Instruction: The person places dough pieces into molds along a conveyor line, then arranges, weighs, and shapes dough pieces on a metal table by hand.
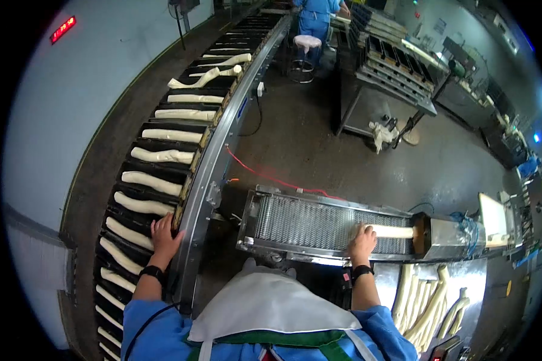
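Observation:
My left hand (pixel 165 237) lies over the right-hand ends of the black tins (pixel 141 218) on the long conveyor, fingers stretched and apart. Close to its fingertips are two pale dough strips, one just above (pixel 140 203) and one to the left (pixel 128 233); whether it touches either is unclear. On the short mesh belt (pixel 301 219), my right hand (pixel 362 242) has its fingers curled over the left end of a long dough strip (pixel 392 231). That strip's other end reaches the brown-edged outlet of a metal housing (pixel 448 236).
A metal rail (pixel 208 168) borders the long conveyor. Several dough strips (pixel 421 301) lie on a steel table at lower right. Stacked tin trays (pixel 397 66) stand on a table beyond. A person in blue (pixel 314 15) is near a stool (pixel 307 43). A red cord (pixel 277 179) crosses the floor.

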The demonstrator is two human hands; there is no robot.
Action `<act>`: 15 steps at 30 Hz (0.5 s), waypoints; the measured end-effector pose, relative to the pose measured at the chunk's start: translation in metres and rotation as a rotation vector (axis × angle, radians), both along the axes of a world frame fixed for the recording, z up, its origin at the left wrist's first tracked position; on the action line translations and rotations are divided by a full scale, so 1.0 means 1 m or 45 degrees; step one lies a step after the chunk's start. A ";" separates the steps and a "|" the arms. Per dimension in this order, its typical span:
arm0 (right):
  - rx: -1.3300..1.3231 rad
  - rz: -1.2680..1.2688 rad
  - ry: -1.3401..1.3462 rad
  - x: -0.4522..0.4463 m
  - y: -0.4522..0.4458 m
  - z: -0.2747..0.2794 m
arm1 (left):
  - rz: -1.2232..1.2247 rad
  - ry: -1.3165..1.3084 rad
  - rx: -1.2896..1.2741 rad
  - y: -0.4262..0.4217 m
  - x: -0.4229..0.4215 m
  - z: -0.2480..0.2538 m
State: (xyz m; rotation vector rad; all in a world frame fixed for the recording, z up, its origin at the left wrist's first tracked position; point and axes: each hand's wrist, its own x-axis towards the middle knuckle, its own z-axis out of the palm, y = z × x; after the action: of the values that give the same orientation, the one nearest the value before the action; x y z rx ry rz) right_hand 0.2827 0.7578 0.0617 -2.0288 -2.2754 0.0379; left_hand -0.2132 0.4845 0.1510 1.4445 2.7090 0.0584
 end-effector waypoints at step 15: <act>-0.307 -0.663 1.933 0.089 0.056 0.069 | 0.425 -0.173 0.238 0.079 -0.024 0.055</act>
State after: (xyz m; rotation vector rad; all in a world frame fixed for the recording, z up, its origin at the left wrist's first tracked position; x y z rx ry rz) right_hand 0.3717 0.8143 0.1311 -1.5392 -0.7984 1.2967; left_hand -0.2369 0.5638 0.2058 0.9652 2.8587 0.4215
